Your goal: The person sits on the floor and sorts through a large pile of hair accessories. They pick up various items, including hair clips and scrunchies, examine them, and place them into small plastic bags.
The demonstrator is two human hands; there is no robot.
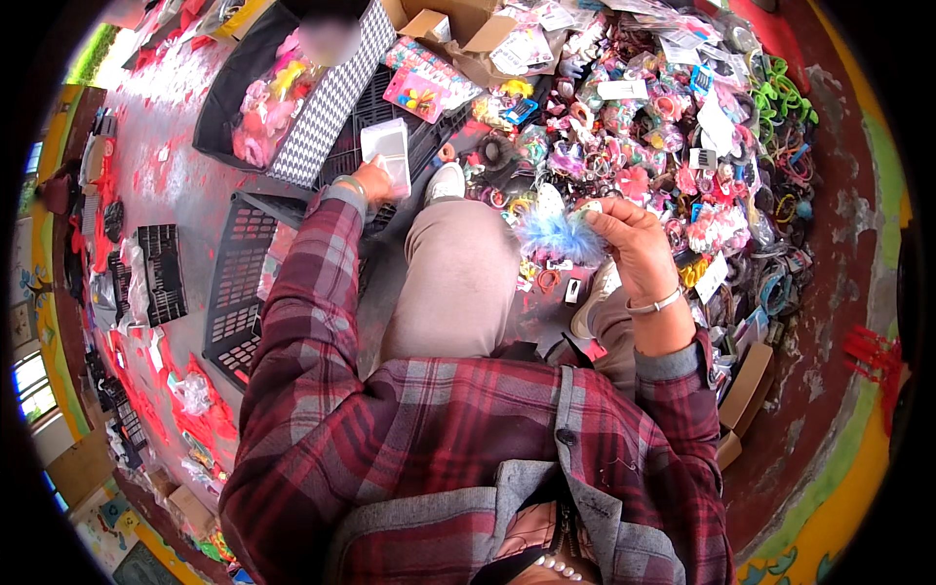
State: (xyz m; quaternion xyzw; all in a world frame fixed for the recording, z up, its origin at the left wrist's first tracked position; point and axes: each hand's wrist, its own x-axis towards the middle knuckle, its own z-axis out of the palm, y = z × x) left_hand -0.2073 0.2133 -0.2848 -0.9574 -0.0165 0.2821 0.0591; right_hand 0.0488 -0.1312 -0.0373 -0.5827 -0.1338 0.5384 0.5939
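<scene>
My left hand (374, 183), stretched out over a black plastic crate, grips a small clear plastic box (386, 146). Whether the box holds anything cannot be made out. Between the thumb and fingers of my right hand (636, 246) is a fluffy light-blue hair accessory (558, 237) with a small pale part at its top. It hangs in front of a large heap of hair accessories (624, 136), in which hair ties, scrunchies and carded packets lie mixed. The backing of the fluffy piece is hidden.
A bin with a houndstooth side (336, 93) contains pink and yellow fluffy items. Dark plastic crates (239, 283) stand to my left. An opened cardboard box (478, 34) is at the back. Green hair ties (780, 97) lie at the far right. Red scraps litter the floor.
</scene>
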